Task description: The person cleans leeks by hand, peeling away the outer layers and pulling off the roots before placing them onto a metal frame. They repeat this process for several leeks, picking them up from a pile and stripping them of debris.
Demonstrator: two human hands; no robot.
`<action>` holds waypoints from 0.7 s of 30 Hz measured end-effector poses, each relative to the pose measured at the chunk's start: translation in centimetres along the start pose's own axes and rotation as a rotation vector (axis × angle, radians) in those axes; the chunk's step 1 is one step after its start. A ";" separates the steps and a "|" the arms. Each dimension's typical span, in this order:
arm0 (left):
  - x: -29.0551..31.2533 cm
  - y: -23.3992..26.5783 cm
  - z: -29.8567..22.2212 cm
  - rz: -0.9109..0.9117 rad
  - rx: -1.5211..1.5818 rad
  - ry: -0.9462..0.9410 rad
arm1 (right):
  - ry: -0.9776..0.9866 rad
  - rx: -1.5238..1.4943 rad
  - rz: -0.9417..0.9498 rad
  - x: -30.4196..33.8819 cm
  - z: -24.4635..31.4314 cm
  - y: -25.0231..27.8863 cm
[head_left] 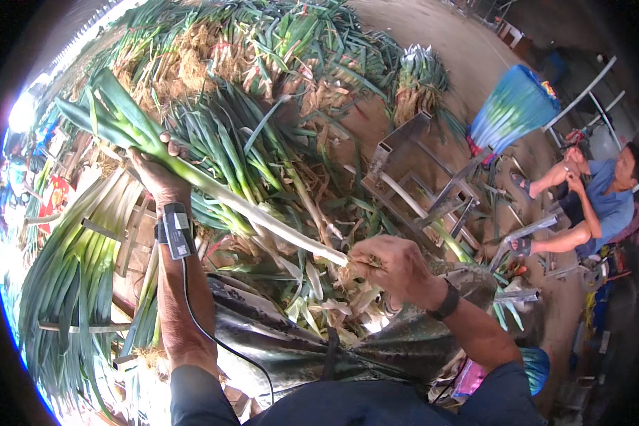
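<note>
A long leek [245,204] lies slantwise across the middle, its green leaves at the upper left and its white root end toward the centre right. My left hand [161,167] is wrapped round it just below where the leaves fan out. At the other end my right hand [394,266] is closed by the leek's base, with a tuft of pale roots at its fingers. How much of the roots it grips is partly hidden. Beneath the held leek is a heap of loose leeks [224,138]. Peeled outer leaves [316,302] lie below my right hand.
Several cleaned leeks [85,248] hang over a rack at left. A metal frame [405,160] stands right of centre. Farther right, a wrapped leek bundle [511,110] leans near a seated person [600,202]. More leek bundles [220,46] cover the ground at the back.
</note>
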State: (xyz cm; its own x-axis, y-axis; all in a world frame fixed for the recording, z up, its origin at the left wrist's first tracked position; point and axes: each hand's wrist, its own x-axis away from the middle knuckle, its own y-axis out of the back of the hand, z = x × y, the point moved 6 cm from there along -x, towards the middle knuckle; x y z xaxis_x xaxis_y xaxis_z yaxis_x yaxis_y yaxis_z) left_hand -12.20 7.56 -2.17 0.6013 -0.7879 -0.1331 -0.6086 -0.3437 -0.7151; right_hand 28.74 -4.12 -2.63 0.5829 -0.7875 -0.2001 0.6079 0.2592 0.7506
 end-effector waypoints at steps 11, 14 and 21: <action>3.5 -4.4 1.7 0.113 0.157 0.121 | 0.194 -0.168 -0.209 -6.5 4.6 -3.3; 4.2 -4.8 2.1 0.122 0.175 0.139 | 0.138 -0.105 -0.129 -7.1 3.8 -5.1; 5.5 -5.6 1.9 0.115 0.146 0.172 | 0.008 -0.335 -0.130 -7.0 1.5 -6.0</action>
State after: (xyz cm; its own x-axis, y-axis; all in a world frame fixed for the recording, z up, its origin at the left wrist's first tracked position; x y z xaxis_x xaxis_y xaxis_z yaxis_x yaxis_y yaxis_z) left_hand -4.54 6.09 -0.21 0.4282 -0.8970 -0.1096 -0.5792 -0.1793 -0.7952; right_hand 20.17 -1.01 -4.78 0.4924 -0.8219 -0.2862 0.8193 0.3268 0.4711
